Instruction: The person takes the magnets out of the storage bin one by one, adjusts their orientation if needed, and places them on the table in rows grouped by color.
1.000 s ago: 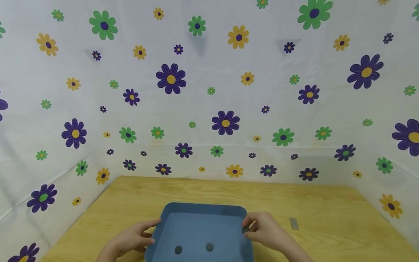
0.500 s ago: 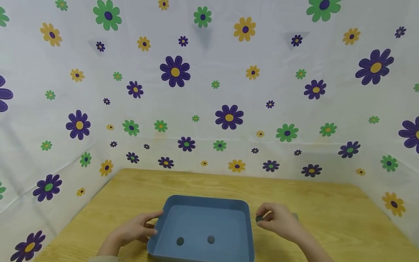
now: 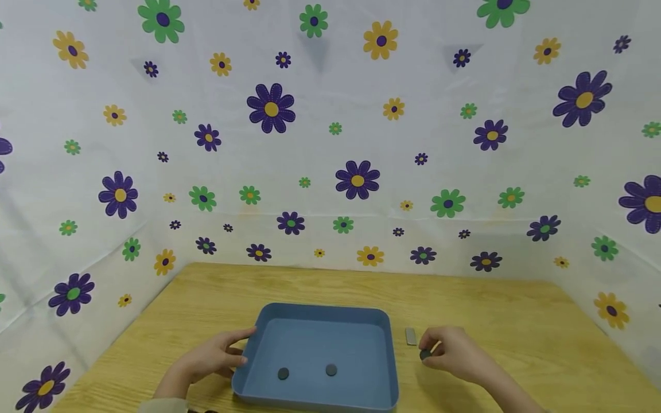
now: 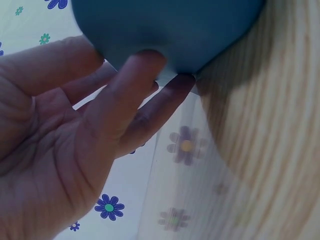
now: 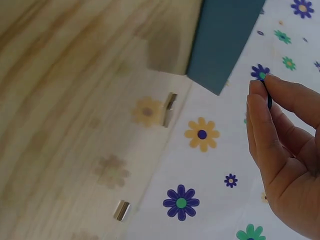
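Note:
A shallow blue tray lies on the table with two dark grey round discs on its floor, the second disc to the right. My left hand touches the tray's left side with extended fingertips; in the left wrist view the fingertips meet the tray's outer wall. Just right of the tray, my right hand pinches another dark disc between thumb and fingers. In the right wrist view this disc shows edge-on. A small silvery rectangular piece lies between tray and right hand.
The right wrist view shows two small shiny metal pieces, one nearer the tray and another piece farther off. A white flowered cloth stands around the back and sides of the wooden table.
My right hand has moved right, from the tray's right rim to over the table, still pinching the disc. A silvery piece now shows beside the tray. The left hand stays at the tray.

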The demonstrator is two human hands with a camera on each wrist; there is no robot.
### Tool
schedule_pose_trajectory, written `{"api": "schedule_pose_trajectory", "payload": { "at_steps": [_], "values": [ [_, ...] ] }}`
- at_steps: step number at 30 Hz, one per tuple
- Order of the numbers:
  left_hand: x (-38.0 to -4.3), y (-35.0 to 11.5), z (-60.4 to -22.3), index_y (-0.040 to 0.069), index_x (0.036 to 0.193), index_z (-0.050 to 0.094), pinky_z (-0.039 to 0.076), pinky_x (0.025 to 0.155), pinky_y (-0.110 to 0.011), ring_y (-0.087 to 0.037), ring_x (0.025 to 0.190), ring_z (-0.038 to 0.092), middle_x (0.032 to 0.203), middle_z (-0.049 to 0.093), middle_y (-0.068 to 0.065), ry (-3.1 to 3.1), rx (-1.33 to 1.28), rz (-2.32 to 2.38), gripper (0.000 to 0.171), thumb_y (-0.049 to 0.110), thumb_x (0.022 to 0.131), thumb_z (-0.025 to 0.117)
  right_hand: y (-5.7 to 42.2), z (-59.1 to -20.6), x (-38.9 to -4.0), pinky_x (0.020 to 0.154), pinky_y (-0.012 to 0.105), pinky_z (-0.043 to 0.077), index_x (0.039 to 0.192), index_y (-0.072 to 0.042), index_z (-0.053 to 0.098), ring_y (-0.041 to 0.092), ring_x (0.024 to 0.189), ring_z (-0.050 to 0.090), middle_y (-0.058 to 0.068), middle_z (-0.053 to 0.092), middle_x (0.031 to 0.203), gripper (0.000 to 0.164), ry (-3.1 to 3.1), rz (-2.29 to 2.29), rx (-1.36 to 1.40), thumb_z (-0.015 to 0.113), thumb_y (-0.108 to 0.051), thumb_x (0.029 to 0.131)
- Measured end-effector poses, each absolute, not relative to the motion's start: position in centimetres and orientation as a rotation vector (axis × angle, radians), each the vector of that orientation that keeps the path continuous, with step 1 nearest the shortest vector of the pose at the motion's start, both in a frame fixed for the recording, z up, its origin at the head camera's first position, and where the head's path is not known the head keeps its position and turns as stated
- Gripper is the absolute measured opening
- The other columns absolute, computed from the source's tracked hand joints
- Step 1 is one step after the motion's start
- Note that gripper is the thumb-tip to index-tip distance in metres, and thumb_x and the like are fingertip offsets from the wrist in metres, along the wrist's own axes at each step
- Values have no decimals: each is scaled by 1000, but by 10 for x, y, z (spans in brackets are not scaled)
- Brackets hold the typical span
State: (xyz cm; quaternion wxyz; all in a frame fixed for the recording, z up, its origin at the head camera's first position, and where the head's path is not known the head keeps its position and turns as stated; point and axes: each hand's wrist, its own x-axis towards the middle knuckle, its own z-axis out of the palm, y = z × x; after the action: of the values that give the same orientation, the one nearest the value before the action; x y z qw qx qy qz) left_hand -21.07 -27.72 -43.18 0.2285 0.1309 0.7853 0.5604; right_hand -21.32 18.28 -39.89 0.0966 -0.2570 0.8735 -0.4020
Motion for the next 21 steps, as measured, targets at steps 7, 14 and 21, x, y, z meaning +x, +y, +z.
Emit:
{"api": "schedule_pose_trajectory", "payload": {
  "at_steps": [7,14,21],
  "values": [
    [-209,-276,-430,-4,138,20,48,72,-46,-49,112,38,138,10,-34,2169,356,1543,65,8,86,57,179,-410,-217,56,25,48,77,2,60,15,63,58,4,58,74,10,2556,-1086,-855,63,7,70],
    [-210,-276,-430,-5,138,18,47,73,-46,-50,113,36,138,8,-35,2147,374,1550,65,7,87,55,167,-417,-221,57,28,46,74,-1,60,17,65,55,3,59,73,16,2586,-930,-885,59,11,63],
    [-210,-276,-429,-4,139,19,48,73,-46,-50,113,36,138,9,-34,2169,371,1538,64,8,87,55,161,-423,-221,53,24,45,71,-3,60,10,60,53,0,58,69,20,2589,-909,-943,57,13,58]
  ]
}}
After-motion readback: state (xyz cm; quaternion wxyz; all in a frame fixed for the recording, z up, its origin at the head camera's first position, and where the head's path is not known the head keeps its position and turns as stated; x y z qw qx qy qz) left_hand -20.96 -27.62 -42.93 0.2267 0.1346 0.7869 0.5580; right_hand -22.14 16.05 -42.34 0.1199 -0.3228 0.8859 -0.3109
